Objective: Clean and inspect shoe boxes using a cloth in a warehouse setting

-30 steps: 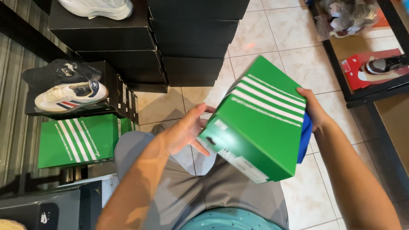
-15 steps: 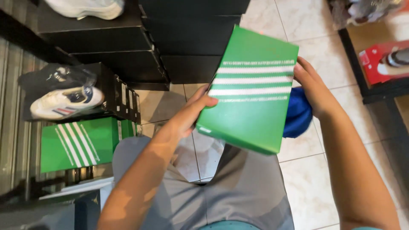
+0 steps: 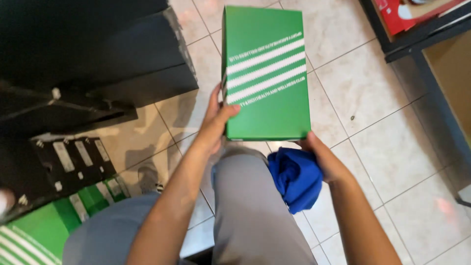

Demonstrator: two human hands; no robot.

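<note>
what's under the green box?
Under the green box: tiled floor, right hand at its near corner with blue cloth. Left hand grips its side. Contents hidden; lid shut.

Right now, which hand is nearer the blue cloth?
Right. The right hand holds the crumpled blue cloth while touching the green striped cardboard box's near corner; the left hand grips the box's left edge, away from the cloth.

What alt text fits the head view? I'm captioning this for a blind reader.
Two bare hands hold a green shoebox with white stripes above a tiled floor; the left hand grips its side, the right hand its near corner along with a blue cloth.
</note>
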